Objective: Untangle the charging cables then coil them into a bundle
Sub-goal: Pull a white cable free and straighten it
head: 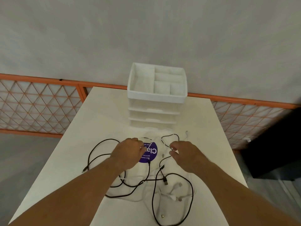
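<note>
A tangle of black cables (153, 178) and white cables (175, 187) lies spread over the middle of the white table (65, 168). Black loops reach out to the left (96, 149) and down toward the near edge (172, 224). My left hand (128, 152) hovers over the knot with curled fingers that pinch a cable beside a purple round sticker (150, 154). My right hand (184, 154) sits just right of it, fingers curled round a thin white strand. USB plugs lie loose near the front (178, 199).
A white drawer organiser (156, 95) with an open divided top tray stands at the table's far edge, just behind the cables. An orange lattice fence (37, 105) runs behind the table. A dark object (273, 144) stands to the right of the table.
</note>
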